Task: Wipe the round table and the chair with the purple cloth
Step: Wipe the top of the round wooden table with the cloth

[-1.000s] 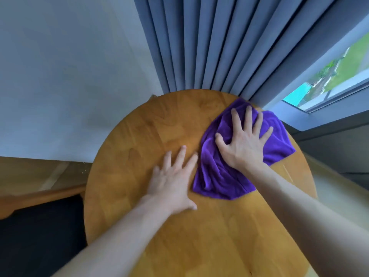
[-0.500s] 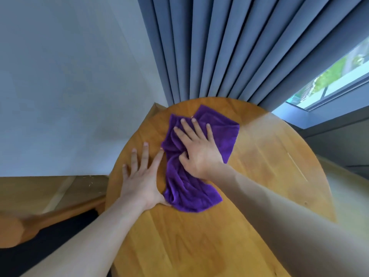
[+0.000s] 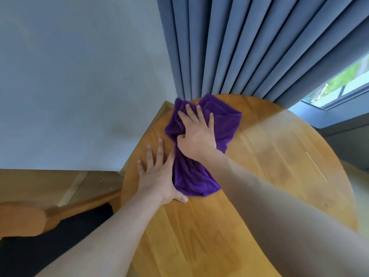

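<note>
The right hand (image 3: 196, 134) lies palm-down on the purple cloth (image 3: 191, 172), its fingers straight and slightly spread, pressing the fabric flat against the round table (image 3: 269, 156); the thumb is tucked against a bunched fold at the cloth's narrow middle. The left hand (image 3: 157, 174) rests flat on the bare wood just beside the cloth's near half, fingers extended and splayed, its thumb edge touching the cloth's side; it holds nothing.

The cloth sits on the far left part of the table, its far end reaching the table's rim where the blue-grey curtain (image 3: 229, 47) hangs. It is crumpled into an elongated shape, pinched at the middle and wider at both ends, with its long axis running from the curtain side of the table back toward the person, angled slightly rightward at the near end.

Off the table's left edge, a wooden chair (image 3: 40, 216) with a dark seat is partly in view.
</note>
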